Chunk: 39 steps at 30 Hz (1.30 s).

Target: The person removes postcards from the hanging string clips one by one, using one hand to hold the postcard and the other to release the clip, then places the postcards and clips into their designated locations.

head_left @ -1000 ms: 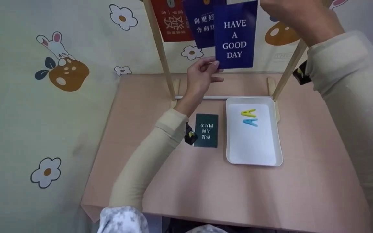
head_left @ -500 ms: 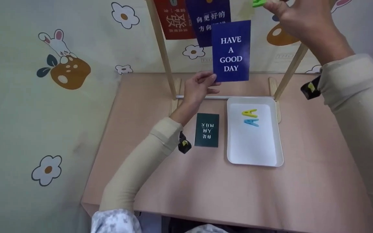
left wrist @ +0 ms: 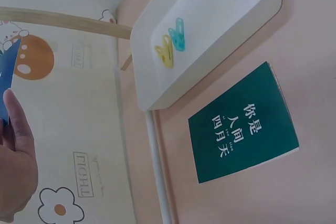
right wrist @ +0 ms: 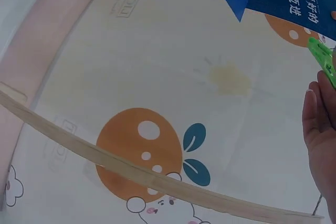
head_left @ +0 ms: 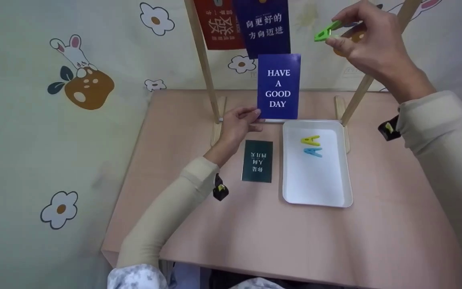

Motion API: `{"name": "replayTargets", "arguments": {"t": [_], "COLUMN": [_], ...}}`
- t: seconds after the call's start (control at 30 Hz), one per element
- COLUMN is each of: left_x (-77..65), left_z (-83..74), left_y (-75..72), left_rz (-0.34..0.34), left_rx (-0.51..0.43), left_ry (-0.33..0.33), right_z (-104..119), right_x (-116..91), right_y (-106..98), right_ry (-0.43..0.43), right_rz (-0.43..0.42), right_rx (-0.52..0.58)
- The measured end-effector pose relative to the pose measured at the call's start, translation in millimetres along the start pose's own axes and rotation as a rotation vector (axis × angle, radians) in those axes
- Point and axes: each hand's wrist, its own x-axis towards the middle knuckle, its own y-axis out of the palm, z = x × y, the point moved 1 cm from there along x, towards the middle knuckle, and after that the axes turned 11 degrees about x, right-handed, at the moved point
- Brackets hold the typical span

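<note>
My left hand (head_left: pixel 237 126) pinches the lower left corner of a blue card (head_left: pixel 278 86) that reads "HAVE A GOOD DAY", held upright above the table. Higher up on the right, my right hand (head_left: pixel 379 48) pinches a green clothespin (head_left: pixel 327 31) between thumb and fingers. Behind the blue card hang a second blue card (head_left: pixel 265 28) with Chinese text and a red card (head_left: pixel 221 26); their top edges are out of view. A dark green card (left wrist: pixel 244 124) lies on the table below my left hand. One yellow clothespin (head_left: pixel 310 140) and one light blue clothespin (head_left: pixel 313 152) lie in the white tray (head_left: pixel 317 188).
A wooden rack stands at the back of the table, with a left post (head_left: pixel 203 60), a right post (head_left: pixel 361 96) and a pale low crossbar (left wrist: pixel 156 166). The pink tabletop (head_left: pixel 251 228) meets a wall (head_left: pixel 106 160) printed with flowers and rabbits.
My left hand has lowered the blue card, away from the hanging cards. My right hand has also come down, bringing the green clothespin into full view.
</note>
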Motion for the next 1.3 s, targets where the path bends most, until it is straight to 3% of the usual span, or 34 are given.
{"name": "replayTargets", "arguments": {"t": [0.27,0.6,0.83,1.03,1.3], "left_x": [-3.3,-10.8,-15.8,-18.5,-22.9], "left_z": [19.4,64.6,95.6,115.5,141.1], "left_y": [-7.5,-2.8,4.1,2.8,-1.5], "left_rz": [-0.01,0.0,-0.008,-0.036,-0.066], "left_rx": [-0.014,-0.018,-0.031,-0.021,0.027], "left_ry": [-0.037,-0.128,-0.226,-0.26,-0.284], "right_z": [-16.2,-41.5,-60.2,-83.7,-114.1], "right_x": [-14.7,-35.1,-53.0,-72.5,-101.4], "right_y": [7.0,24.1,49.8,79.6,109.0], "right_ry": [-0.015,0.016,0.016,-0.027,0.031], "right_rz": [0.028,0.064,0.151,0.198,0.221], "right_rx": [0.02,0.041,0.016,-0.049,-0.115]}}
